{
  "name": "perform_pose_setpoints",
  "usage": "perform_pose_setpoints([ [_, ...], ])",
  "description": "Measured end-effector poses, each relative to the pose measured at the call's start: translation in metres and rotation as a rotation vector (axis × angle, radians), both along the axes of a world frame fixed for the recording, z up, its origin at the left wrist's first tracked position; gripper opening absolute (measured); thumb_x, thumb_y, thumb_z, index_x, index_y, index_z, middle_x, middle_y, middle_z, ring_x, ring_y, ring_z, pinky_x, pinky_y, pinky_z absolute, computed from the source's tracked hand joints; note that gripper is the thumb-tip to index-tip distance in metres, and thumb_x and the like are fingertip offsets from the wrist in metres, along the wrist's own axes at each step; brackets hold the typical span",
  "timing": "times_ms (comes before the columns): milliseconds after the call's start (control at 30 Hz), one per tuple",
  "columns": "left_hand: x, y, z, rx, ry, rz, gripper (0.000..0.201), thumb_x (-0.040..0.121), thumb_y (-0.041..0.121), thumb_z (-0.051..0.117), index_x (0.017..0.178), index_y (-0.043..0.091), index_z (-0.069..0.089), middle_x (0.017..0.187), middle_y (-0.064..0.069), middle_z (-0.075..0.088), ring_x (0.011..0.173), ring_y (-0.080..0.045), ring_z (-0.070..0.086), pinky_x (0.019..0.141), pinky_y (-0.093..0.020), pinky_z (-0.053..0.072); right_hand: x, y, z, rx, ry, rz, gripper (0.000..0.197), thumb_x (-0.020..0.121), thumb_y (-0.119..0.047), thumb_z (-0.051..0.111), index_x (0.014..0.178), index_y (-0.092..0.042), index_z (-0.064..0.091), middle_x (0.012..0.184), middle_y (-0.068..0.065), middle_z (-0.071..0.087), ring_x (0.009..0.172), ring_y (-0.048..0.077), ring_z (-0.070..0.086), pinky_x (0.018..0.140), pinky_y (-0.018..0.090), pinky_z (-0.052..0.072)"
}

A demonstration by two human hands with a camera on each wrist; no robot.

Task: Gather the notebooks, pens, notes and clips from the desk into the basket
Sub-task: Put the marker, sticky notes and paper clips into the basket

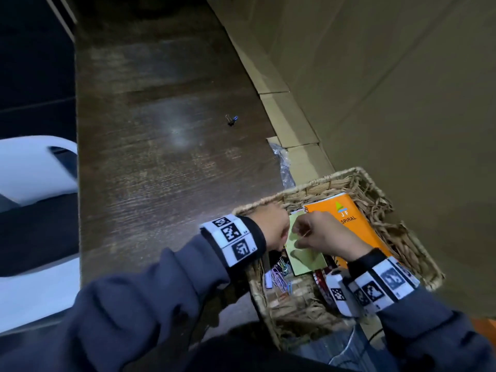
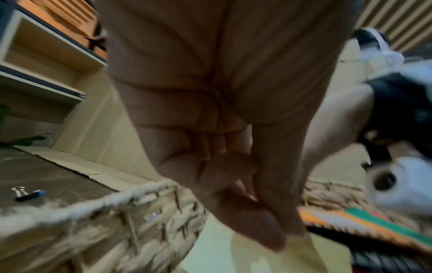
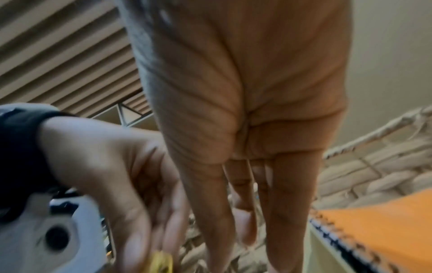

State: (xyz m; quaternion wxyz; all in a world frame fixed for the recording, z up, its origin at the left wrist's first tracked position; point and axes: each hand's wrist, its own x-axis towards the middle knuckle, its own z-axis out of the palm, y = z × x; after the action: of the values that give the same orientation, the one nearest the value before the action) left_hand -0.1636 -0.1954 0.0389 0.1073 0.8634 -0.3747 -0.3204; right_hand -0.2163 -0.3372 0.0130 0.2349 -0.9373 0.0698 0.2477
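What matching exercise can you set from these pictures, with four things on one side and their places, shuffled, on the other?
Things:
1. binder clip
2. orange spiral notebook
3. yellow-green note
4. paper clips

Places:
A. under both hands, over the basket
B. alone out on the desk
C. near corner of the basket floor, beside the left wrist
D. flat in the basket, on its far, wall side

Pairs: 1-B, 2-D, 3-A, 4-C
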Motion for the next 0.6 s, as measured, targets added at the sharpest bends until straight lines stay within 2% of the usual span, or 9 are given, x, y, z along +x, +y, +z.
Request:
perform_pose_setpoints([
  [67, -0.006, -0.013, -0.004, 0.107, -0.031, -0.111, 0.013, 0.081, 0.010, 0.066, 0.092, 0.006, 0.073, 0.091, -0.009, 0.073, 0.091, -0.027, 0.067, 0.077, -0.032, 0.054, -0.004, -0.009, 0.007, 0.018, -0.066, -0.045, 0.017, 0.070, -0.014, 0.078, 0.084, -0.016, 0.067, 0.079, 0.002, 0.064, 0.079, 0.021, 0.061, 0.066, 0.027, 0.044],
  [100, -0.009, -0.019, -0.005, 0.173, -0.058, -0.162, 0.011, 0.083, 0.011, 0.064, 0.087, 0.004, 0.070, 0.080, -0.009, 0.068, 0.084, -0.028, 0.065, 0.073, -0.033, 0.054, -0.006, -0.012, 0.009, 0.025, -0.090, -0.060, 0.016, 0.070, -0.014, 0.077, 0.083, -0.016, 0.067, 0.078, 0.001, 0.065, 0.078, 0.020, 0.061, 0.065, 0.027, 0.044],
  [167, -0.015, -0.028, -0.006, 0.271, -0.105, -0.228, 0.019, 0.086, 0.013, 0.060, 0.070, 0.004, 0.056, 0.061, -0.005, 0.048, 0.065, -0.024, 0.054, 0.062, -0.031, 0.047, -0.009, -0.016, 0.013, 0.028, -0.113, -0.074, 0.016, 0.070, -0.013, 0.077, 0.083, -0.014, 0.068, 0.077, 0.000, 0.066, 0.075, 0.018, 0.060, 0.060, 0.024, 0.042],
  [233, -0.018, -0.036, -0.008, 0.320, -0.116, -0.264, 0.037, 0.089, 0.013, 0.057, 0.057, 0.007, 0.040, 0.058, -0.004, 0.038, 0.055, -0.022, 0.043, 0.049, -0.028, 0.038, -0.013, -0.019, 0.014, 0.038, -0.118, -0.088, 0.015, 0.071, -0.013, 0.076, 0.083, -0.015, 0.068, 0.077, 0.000, 0.067, 0.074, 0.017, 0.061, 0.061, 0.023, 0.043],
  [300, -0.019, -0.040, -0.009, 0.332, -0.107, -0.279, 0.042, 0.091, 0.012, 0.055, 0.055, 0.009, 0.035, 0.058, -0.004, 0.037, 0.052, -0.020, 0.039, 0.042, -0.025, 0.030, -0.015, -0.021, 0.015, 0.060, -0.117, -0.097, 0.014, 0.072, -0.013, 0.076, 0.080, -0.018, 0.066, 0.079, 0.001, 0.069, 0.078, 0.019, 0.065, 0.064, 0.024, 0.045],
  [367, -0.018, -0.040, -0.010, 0.335, -0.097, -0.289, 0.040, 0.091, 0.011, 0.055, 0.055, 0.009, 0.036, 0.058, -0.004, 0.037, 0.049, -0.018, 0.037, 0.044, -0.026, 0.033, -0.016, -0.022, 0.015, 0.062, -0.120, -0.092, 0.016, 0.073, -0.014, 0.076, 0.079, -0.021, 0.063, 0.083, 0.003, 0.071, 0.081, 0.019, 0.066, 0.062, 0.022, 0.044],
  [467, -0.005, -0.034, -0.010, 0.280, -0.094, -0.229, 0.022, 0.086, 0.016, 0.061, 0.067, 0.007, 0.057, 0.062, -0.005, 0.051, 0.061, -0.024, 0.054, 0.060, -0.032, 0.047, -0.012, -0.024, 0.018, 0.069, -0.130, -0.093, 0.016, 0.073, -0.016, 0.076, 0.077, -0.022, 0.062, 0.085, 0.004, 0.072, 0.083, 0.019, 0.066, 0.062, 0.022, 0.042],
  [533, 0.010, -0.026, -0.007, 0.137, -0.064, -0.120, 0.015, 0.084, 0.018, 0.064, 0.083, 0.005, 0.071, 0.076, -0.009, 0.066, 0.072, -0.024, 0.059, 0.066, -0.032, 0.049, -0.003, -0.025, 0.024, 0.094, -0.160, -0.098, 0.014, 0.074, -0.018, 0.076, 0.076, -0.022, 0.063, 0.083, 0.002, 0.071, 0.081, 0.016, 0.065, 0.066, 0.025, 0.045],
  [600, 0.033, -0.013, 0.002, -0.020, -0.031, 0.011, 0.019, 0.087, 0.019, 0.061, 0.094, 0.006, 0.073, 0.090, -0.010, 0.073, 0.075, -0.020, 0.059, 0.065, -0.027, 0.045, 0.014, -0.026, 0.035, 0.131, -0.199, -0.105, 0.007, 0.076, -0.020, 0.074, 0.079, -0.017, 0.068, 0.080, -0.002, 0.071, 0.077, 0.012, 0.065, 0.068, 0.028, 0.048],
])
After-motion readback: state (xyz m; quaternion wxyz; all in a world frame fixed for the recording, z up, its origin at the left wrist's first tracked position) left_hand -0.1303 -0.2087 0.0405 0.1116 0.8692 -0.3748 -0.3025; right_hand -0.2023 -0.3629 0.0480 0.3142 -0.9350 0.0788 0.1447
